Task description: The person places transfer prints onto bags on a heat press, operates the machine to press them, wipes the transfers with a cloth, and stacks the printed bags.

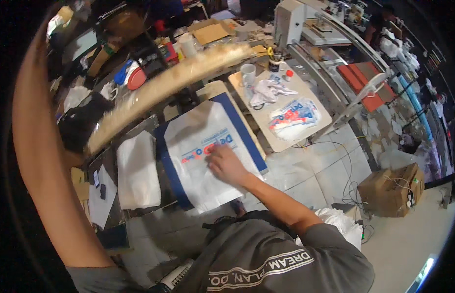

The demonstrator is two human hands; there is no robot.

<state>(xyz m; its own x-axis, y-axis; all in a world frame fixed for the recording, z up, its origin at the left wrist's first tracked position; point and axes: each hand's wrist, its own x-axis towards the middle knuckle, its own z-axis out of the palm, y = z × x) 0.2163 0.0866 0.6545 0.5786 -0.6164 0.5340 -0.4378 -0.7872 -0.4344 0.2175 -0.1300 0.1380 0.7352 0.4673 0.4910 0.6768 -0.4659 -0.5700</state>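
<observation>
A white plastic sheet or bag (198, 180) with blue and red print lies over a blue-edged board (235, 119) in front of me. My right hand (227, 165) rests on the sheet at its printed area, fingers apart and slightly bent, with nothing visible in them. My left arm reaches far up along the left side of the picture. Its hand runs out of view at the upper edge. Left of the board lies a stack of plain white sheets (138, 171). On the small table (321, 108) to the right is a pile of similarly printed sheets (295, 119).
A long pale beam (173, 75), blurred, crosses behind the board. The small table also carries a white mug (247, 74), a crumpled cloth (272, 92) and a red-capped container (289, 74). A cardboard box (391, 190) and cables are on the floor at right. Clutter fills the back.
</observation>
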